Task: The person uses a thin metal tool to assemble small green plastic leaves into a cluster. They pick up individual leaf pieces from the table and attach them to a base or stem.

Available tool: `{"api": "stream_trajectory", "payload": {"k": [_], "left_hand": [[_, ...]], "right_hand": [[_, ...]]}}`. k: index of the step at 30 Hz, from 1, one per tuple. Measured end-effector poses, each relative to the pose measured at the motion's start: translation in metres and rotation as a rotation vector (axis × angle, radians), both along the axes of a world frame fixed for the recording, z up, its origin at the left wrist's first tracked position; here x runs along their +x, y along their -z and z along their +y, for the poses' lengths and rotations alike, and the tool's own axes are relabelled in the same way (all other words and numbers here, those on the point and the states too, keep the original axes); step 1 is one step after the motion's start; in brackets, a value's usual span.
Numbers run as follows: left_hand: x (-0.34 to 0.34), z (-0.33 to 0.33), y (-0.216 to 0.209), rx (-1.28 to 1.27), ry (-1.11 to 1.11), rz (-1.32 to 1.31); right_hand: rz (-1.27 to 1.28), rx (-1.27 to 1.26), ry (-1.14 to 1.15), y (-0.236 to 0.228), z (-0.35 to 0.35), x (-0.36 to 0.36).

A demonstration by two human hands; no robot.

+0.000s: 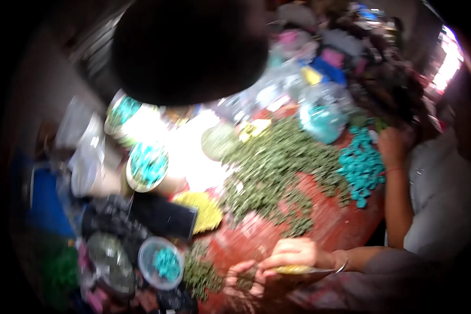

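Low in the head view, both hands come close together over a red work surface (319, 230). My right hand (293, 254), with a bangle at its wrist, is closed, and a slim yellow tool (298, 270) lies along its palm; blur hides the tool's kind. Facing it, my left hand (238, 280) has its fingers bent and drawn together; whatever sits between the fingertips is too small and smeared to name. Small green pieces (201, 275) lie just left of my left hand. A larger heap of green pieces (277, 162) spreads out beyond both hands.
Turquoise pieces (361, 167) are piled at the right, by a co-worker's arm (397, 193). A clear bag (322, 118) holds more turquoise. On the left stand a round tub (159, 282), a bucket (129, 178), a black box (162, 214) and a yellow patch of pieces (201, 209).
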State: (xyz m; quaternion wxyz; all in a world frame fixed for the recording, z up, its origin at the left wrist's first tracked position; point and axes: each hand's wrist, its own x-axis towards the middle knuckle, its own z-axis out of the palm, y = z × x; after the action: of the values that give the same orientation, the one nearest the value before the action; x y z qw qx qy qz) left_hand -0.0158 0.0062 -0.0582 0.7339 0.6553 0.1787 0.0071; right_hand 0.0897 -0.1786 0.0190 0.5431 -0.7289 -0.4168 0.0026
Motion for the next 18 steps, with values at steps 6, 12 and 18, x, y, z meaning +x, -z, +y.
{"api": "stream_trajectory", "payload": {"k": [6, 12, 18], "left_hand": [[0.033, -0.015, -0.009, -0.150, -0.084, 0.091], [0.067, -0.027, -0.029, -0.160, -0.070, 0.095], [0.075, -0.026, -0.034, -0.162, -0.079, 0.098]], "right_hand": [[-0.041, 0.102, 0.121, 0.008, 0.001, -0.011], [-0.141, 0.190, 0.170, 0.046, -0.007, -0.011], [0.124, 0.456, -0.085, 0.021, 0.008, -0.011]]}}
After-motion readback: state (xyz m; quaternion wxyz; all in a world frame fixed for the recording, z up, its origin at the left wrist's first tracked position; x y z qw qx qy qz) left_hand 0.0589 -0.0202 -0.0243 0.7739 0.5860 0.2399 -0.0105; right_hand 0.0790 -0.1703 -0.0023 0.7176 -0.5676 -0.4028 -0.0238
